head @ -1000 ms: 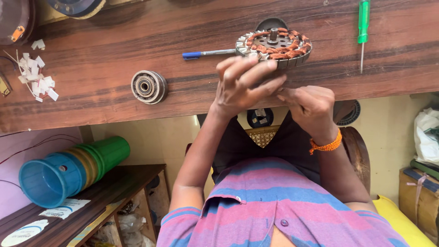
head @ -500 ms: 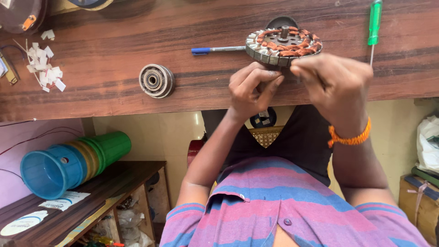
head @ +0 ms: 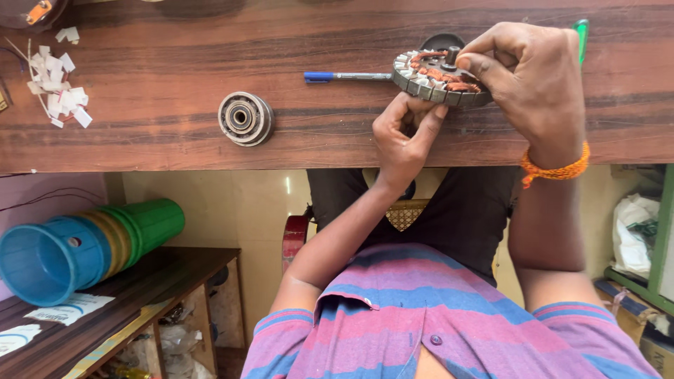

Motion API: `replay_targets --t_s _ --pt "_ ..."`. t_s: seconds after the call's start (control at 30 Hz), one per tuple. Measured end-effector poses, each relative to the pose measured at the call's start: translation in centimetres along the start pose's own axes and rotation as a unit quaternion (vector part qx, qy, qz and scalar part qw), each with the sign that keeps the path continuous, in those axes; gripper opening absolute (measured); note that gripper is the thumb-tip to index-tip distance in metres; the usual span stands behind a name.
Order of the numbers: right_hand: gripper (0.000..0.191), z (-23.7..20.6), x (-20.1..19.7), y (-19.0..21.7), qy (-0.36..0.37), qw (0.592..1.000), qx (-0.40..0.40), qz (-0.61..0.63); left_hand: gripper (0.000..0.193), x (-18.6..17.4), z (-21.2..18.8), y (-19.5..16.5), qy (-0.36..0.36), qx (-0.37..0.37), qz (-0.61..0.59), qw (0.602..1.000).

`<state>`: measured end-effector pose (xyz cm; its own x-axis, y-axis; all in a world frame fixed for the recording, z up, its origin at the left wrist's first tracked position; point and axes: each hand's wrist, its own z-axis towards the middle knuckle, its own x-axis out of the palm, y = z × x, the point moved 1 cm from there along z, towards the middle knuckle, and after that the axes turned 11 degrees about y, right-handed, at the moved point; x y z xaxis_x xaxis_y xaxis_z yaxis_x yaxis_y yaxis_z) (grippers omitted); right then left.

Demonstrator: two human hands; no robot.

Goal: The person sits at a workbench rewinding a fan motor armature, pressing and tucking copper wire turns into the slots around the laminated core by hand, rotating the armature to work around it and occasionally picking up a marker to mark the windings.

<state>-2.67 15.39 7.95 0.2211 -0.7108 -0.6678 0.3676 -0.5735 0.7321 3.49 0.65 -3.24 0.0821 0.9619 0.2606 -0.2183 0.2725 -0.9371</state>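
Right hand on stator, left hand beneath

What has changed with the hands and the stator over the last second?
The right hand has risen from the bench edge and now covers the wound stator, fingertips at its centre shaft. The left hand has slid from the stator's top to its near rim. The bearing housing, blue-handled tool and paper scraps lie as before.

Dark wooden workbench, pale yellow wall, low wooden shelf beneath
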Motion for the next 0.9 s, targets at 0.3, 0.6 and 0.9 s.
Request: replay_targets --t_s 0.3,0.6,0.9 --pt "0.002 -2.3 1.1 -2.5 -0.105 0.986 0.074 0.109 0.052 -3.3 4.5 -3.5 0.176 0.326 0.410 0.833" --pt "0.010 -7.5 2.2 -0.5 -0.074 0.992 0.051 0.093 0.053 -3.8 5.2 -3.2 0.214 0.213 0.365 0.881" --pt "0.010 -8.2 5.7 -0.9 -0.111 0.993 -0.031 -0.021 0.041 -3.4 5.1 -3.6 0.214 0.244 0.398 0.858"
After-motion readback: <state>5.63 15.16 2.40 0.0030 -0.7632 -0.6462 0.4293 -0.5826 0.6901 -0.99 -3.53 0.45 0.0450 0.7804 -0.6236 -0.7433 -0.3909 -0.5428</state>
